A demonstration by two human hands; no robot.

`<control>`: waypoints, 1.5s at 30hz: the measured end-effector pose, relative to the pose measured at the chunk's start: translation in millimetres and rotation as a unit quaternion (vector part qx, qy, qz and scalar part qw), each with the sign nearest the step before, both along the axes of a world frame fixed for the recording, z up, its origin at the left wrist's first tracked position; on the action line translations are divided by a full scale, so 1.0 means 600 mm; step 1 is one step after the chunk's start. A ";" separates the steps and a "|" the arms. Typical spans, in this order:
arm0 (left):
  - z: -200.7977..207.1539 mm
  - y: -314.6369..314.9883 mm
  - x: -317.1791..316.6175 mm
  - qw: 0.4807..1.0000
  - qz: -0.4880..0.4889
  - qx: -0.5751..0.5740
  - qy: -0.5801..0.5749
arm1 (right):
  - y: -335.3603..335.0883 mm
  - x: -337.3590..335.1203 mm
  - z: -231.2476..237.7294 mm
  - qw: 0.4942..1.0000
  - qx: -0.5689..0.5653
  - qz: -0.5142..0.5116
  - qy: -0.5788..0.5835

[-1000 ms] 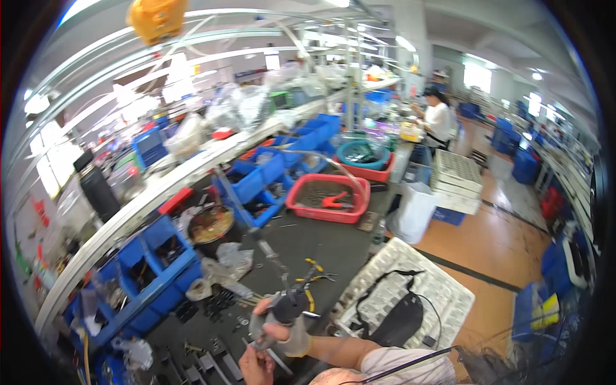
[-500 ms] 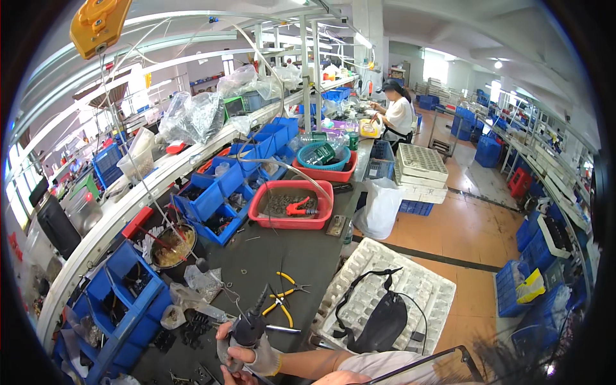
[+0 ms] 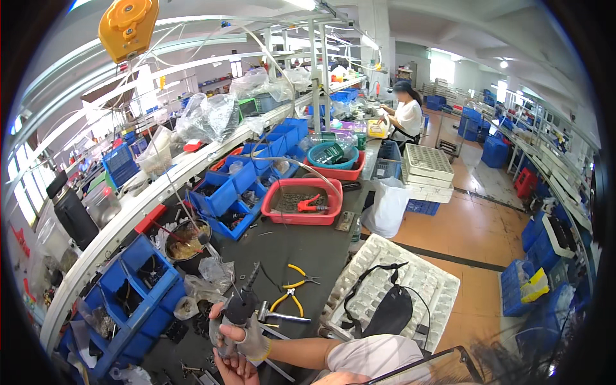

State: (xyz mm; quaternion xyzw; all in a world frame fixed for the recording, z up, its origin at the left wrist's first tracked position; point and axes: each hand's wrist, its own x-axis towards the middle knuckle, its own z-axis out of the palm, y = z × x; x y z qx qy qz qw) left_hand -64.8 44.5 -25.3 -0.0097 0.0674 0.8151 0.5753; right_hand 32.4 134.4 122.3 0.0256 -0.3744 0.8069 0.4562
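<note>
My right hand (image 3: 255, 343), in a pale fingerless glove, is wrapped round a dark grey electric screwdriver (image 3: 240, 309). The tool stands nearly upright, its black ribbed cord end on top and its lower end hidden by my hands. Just below, at the lower edge, my left hand (image 3: 236, 371) has its fingers curled in under the tool; what they pinch cannot be made out. To the right of the tool lie a metal hammer (image 3: 287, 316) and two pairs of yellow-handled pliers (image 3: 296, 283) (image 3: 289, 299) on the dark bench mat (image 3: 260, 253).
Blue parts bins (image 3: 142, 292) line the left side, with clear plastic bags (image 3: 215, 276) beside them. Farther back sits a red basin (image 3: 301, 200) of small parts. A white moulded tray (image 3: 359, 289) carrying a black pouch (image 3: 389, 312) borders the right. Overhead hangs a yellow balancer (image 3: 128, 29); a co-worker (image 3: 405, 114) sits beyond.
The whole view has shifted a little. My hands and the screwdriver have moved left, away from the pliers, uncovering more of the hammer. More of my left hand shows.
</note>
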 end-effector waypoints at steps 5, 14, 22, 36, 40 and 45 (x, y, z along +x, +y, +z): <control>0.114 -0.032 0.066 0.945 0.046 -0.317 0.066 | -0.031 0.010 -0.026 0.999 0.035 -0.030 -0.010; 0.009 -0.110 0.074 0.618 0.233 -0.392 0.640 | 0.062 0.027 -0.053 0.976 0.128 -0.174 -0.015; 0.014 -0.020 0.088 0.342 0.144 -0.475 0.798 | 0.123 0.017 -0.091 0.989 0.119 -0.086 -0.016; -0.020 -0.015 0.052 0.366 0.038 -0.506 0.780 | 0.101 0.003 -0.080 0.993 0.111 -0.031 -0.001; 0.001 -0.048 0.027 0.507 0.117 -0.429 0.738 | 0.084 -0.011 -0.058 0.993 0.117 -0.017 0.011; 0.022 -0.060 0.023 0.660 0.115 -0.380 0.638 | 0.059 -0.013 -0.032 0.994 0.104 -0.014 0.027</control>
